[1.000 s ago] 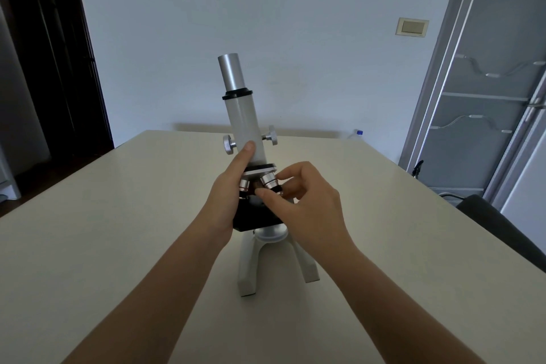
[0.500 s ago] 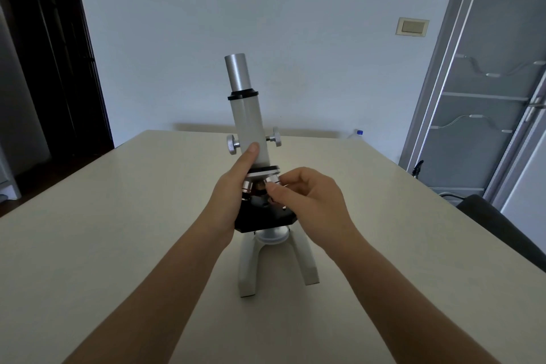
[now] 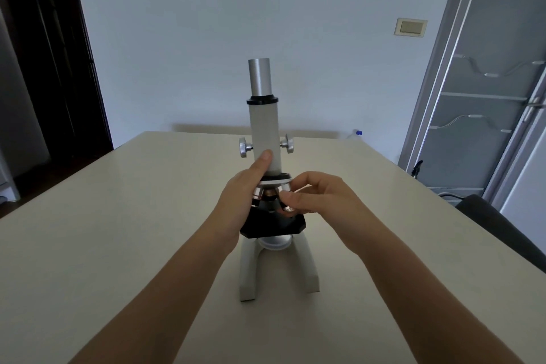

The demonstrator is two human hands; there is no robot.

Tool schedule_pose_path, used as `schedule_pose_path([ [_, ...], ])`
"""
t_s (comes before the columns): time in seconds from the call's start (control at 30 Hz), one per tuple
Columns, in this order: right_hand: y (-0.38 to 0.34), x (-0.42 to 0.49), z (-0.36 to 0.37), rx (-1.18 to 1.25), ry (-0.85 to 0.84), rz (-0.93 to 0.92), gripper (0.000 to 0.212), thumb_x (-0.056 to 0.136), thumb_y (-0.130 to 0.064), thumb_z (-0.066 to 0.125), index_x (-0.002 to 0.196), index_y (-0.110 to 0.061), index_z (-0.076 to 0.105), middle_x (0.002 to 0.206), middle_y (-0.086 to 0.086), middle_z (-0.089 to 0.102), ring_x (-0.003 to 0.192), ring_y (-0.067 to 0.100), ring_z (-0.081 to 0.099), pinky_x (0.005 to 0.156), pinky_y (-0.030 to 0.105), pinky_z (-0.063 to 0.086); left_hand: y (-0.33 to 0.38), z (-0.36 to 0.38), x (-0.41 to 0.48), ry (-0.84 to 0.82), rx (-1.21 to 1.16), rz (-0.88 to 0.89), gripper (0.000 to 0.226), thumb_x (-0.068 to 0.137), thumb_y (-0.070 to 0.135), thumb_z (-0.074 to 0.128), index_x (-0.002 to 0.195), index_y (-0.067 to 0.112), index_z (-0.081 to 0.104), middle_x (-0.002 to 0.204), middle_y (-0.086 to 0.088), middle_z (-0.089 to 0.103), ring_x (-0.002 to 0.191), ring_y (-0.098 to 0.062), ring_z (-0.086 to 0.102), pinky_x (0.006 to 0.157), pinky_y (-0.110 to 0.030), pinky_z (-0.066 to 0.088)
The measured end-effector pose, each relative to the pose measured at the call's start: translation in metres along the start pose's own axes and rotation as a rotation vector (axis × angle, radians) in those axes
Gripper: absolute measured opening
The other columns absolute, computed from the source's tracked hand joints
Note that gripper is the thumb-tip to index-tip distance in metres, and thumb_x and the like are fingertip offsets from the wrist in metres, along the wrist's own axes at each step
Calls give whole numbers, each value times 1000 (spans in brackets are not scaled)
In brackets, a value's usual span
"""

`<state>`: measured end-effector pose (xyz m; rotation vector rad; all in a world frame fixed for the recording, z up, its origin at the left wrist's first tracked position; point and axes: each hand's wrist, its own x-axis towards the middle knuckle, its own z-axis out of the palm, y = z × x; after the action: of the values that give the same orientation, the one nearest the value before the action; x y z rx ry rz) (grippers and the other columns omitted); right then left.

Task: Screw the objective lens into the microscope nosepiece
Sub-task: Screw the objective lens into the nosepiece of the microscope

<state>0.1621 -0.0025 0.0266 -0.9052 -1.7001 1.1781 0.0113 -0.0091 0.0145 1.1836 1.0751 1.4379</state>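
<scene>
A white microscope (image 3: 263, 130) stands upright in the middle of the table, with a black stage and a silver eyepiece tube. My left hand (image 3: 242, 201) grips its body tube from the left, thumb pressed on the tube front. Under the nosepiece (image 3: 276, 180) hang silver objective lenses. My right hand (image 3: 319, 196) pinches the right-hand objective lens (image 3: 286, 204) between thumb and fingers, just above the stage; most of that lens is hidden by my fingers. Another objective (image 3: 256, 196) shows beside my left hand.
The beige table (image 3: 118, 230) stretches wide on both sides of the microscope. A dark chair back (image 3: 499, 230) stands at the table's right edge. A bottle cap (image 3: 358, 132) peeks over the far edge. A dark doorway is at left, a grey door at right.
The microscope tube has tilted from leaning left to upright and shifted slightly right. My right fingers have turned on the right-hand objective lens and closed more tightly around it.
</scene>
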Motion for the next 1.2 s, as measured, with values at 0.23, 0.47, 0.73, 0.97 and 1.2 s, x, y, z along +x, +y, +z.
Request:
schedule_pose_path([
  [0.23, 5, 4, -5, -102, -12, 11, 10, 73, -14, 71, 67, -16, 63, 67, -3, 68, 67, 11, 64, 71, 27, 49, -6, 4, 2, 21, 31, 1, 66, 61, 67, 62, 95, 11, 72, 94, -9, 75, 89, -24, 70, 88, -38, 50],
  [0.47, 8, 5, -7, -91, -48, 41, 18, 63, -25, 68, 74, -13, 61, 72, 0, 66, 70, 13, 62, 77, 31, 48, -10, 6, 2, 60, 38, -4, 63, 65, 68, 59, 97, 15, 72, 96, -4, 75, 89, -19, 69, 87, -35, 51],
  [0.73, 14, 5, -14, -74, -127, 79, 44, 65, -22, 62, 101, 3, 59, 91, 5, 66, 84, 11, 62, 85, 28, 44, -13, 12, 2, 39, 96, 10, 62, 67, 71, 55, 96, 19, 71, 97, -2, 74, 91, -17, 69, 90, -37, 49],
  [0.97, 13, 5, -20, -116, -140, 85, 44, 66, -25, 65, 102, 0, 60, 94, 5, 68, 87, 12, 64, 88, 30, 47, -10, 5, 6, 28, 171, 47, 51, 72, 64, 55, 95, 21, 70, 94, 3, 74, 87, -11, 68, 80, -26, 49],
  [1.2, 6, 4, -28, -218, -120, 72, 40, 65, -40, 68, 100, -22, 62, 88, -3, 72, 85, 8, 66, 87, 33, 46, -3, -8, 11, 95, 187, 94, 53, 73, 63, 53, 96, 16, 65, 87, -5, 68, 86, -19, 65, 88, -39, 48],
])
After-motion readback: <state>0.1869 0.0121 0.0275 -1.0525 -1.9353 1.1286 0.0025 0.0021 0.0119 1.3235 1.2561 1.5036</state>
